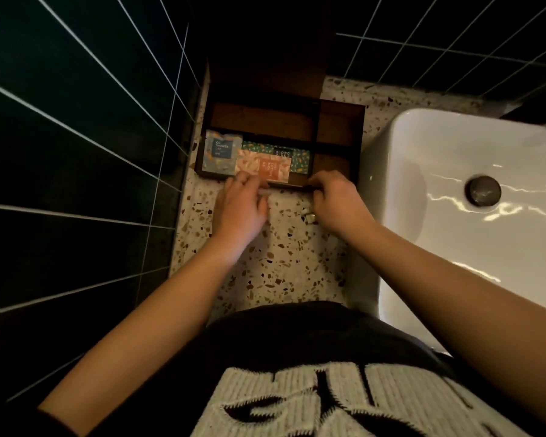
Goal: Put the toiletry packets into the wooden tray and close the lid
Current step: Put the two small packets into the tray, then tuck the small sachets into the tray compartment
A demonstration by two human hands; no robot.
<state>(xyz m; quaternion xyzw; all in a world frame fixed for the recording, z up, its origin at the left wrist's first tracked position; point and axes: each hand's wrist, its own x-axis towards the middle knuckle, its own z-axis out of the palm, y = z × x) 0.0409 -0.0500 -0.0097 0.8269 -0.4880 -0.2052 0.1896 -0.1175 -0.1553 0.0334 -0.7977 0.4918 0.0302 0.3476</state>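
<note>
Dark wooden compartmented tray, lid standing open behind it: at the far left corner of the speckled terrazzo counter, beside the white ceramic basin.
Contents, front compartment: pale blue shower-cap packet, orange patterned packet, dark green patterned packet (overlapping).
Left hand: fingers curled at the tray's near rim, pinching a thin pale item, identity unclear.
Right hand: fingers curled on the near rim; grip cannot be told.
</note>
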